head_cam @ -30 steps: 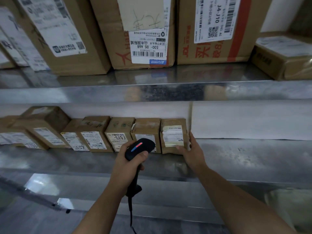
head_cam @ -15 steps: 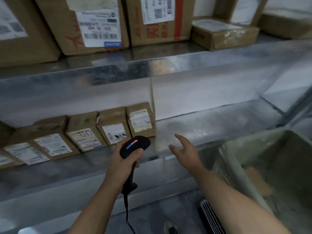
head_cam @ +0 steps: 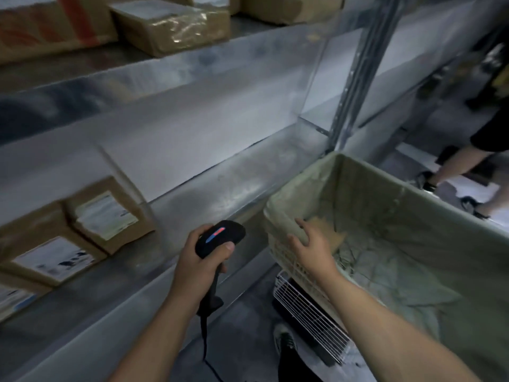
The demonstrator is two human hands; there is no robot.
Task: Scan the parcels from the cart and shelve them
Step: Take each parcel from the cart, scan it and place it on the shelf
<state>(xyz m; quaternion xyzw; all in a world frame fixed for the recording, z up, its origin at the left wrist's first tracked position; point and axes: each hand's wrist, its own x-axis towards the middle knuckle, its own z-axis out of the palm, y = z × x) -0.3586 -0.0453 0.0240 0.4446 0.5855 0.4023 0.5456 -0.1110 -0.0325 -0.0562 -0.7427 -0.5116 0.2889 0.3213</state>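
Observation:
My left hand [head_cam: 198, 260] grips a black barcode scanner [head_cam: 220, 237] with a red and blue light on top, its cable hanging down. My right hand [head_cam: 311, 248] is empty with fingers spread, hovering over the near left rim of the cart [head_cam: 440, 216], a wire basket lined with a pale green bag. A brown parcel [head_cam: 327, 230] lies inside the cart just past my fingers, partly hidden by them. Small labelled cardboard parcels [head_cam: 107, 213] stand in a row on the metal shelf [head_cam: 220, 188] at the left.
Bigger cardboard boxes [head_cam: 170, 26] sit on the upper shelf. A steel upright [head_cam: 355, 73] stands behind the cart. Another person's legs [head_cam: 462, 175] are at the right, beyond the cart. My shoe [head_cam: 285, 340] is on the floor beside the cart's wire frame [head_cam: 311, 312].
My view swung right from the shelf to the cart. My right hand left the shelved parcel and moved over the cart's rim. The scanner stays in my left hand.

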